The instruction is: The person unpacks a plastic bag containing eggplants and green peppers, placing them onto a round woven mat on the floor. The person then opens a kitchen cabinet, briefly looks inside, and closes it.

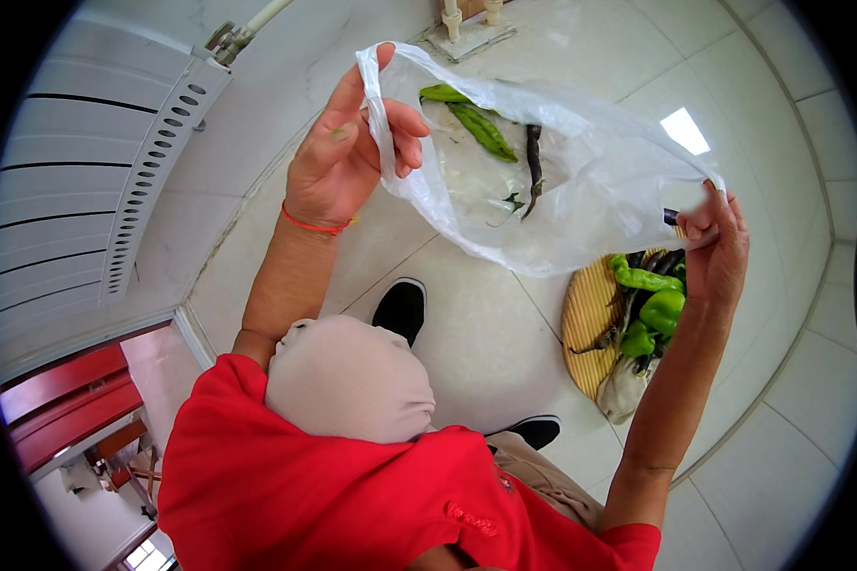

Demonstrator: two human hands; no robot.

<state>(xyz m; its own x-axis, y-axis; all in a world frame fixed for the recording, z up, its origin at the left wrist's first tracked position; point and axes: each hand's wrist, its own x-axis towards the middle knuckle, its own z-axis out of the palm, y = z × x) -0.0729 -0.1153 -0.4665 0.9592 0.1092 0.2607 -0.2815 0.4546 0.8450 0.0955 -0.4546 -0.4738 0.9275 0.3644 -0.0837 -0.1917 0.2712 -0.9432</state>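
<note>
A thin white plastic bag [471, 232] is stretched wide between my hands, its mouth facing up. My left hand [346, 146] has the bag's left handle looped over its fingers. At the opposite end, my right hand [714, 239] pinches the bag's edge. Within the mouth appear green peppers [482, 132] and a slender dark purple eggplant [533, 164]. Below my right hand, a round woven tray [585, 335] rests on the floor. It bears green bell peppers [660, 312], a long light-green pepper [646, 277] and dark eggplants [664, 262]; my right forearm hides part of it.
A white radiator [78, 164] with a valve [225, 46] stands along the left wall. Pale pipes [452, 21] meet the floor ahead. A pale cloth-like item [623, 389] lies at the tray's near edge. My black shoes [401, 310] are on the tiled floor [471, 342].
</note>
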